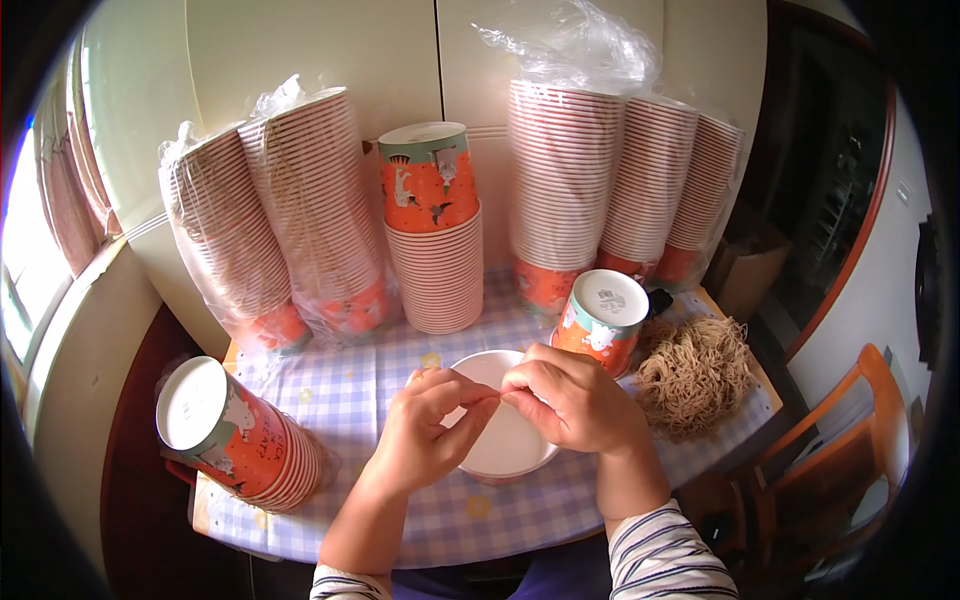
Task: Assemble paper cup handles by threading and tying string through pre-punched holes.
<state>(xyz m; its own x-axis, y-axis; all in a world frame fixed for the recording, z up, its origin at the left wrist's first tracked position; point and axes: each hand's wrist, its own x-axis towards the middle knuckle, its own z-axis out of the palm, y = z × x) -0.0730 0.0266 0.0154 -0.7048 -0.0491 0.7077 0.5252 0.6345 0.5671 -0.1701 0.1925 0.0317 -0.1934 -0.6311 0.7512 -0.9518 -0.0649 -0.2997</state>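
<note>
Closest in, two striped sleeves [665, 550] frame the action, and up from them come the hands, meeting right over the white tub [512, 452]! The left hand [440, 415] is half curled, thumb and forefinger closed in a tight pinch. The right hand [568, 398] answers with the same grip, tips drawn together against the left's. What sits between them? Too small to tell from here. Fine fingertip work looks to be the step in hand, and I'd judge the next move calls for two firm, level pinches, well controlled above the rim.

And the tub itself: mouth up on the checked tablecloth [420, 515], directly beneath the fingers, round and smooth, white inside, a hint of red on its outer wall, partly hidden by the hands.

Out to the tub's left, a leaning nested stack [255, 440], bottoms up. Just beyond the tub on its right, an upturned orange tub [600, 330], then a tan stringy tangle [695, 378] farther right. Straight behind the tub, a tall middle stack [435, 265]; behind to its left, two bagged stacks [315, 200]; behind to its right, three more wrapped stacks [565, 175]!
</note>
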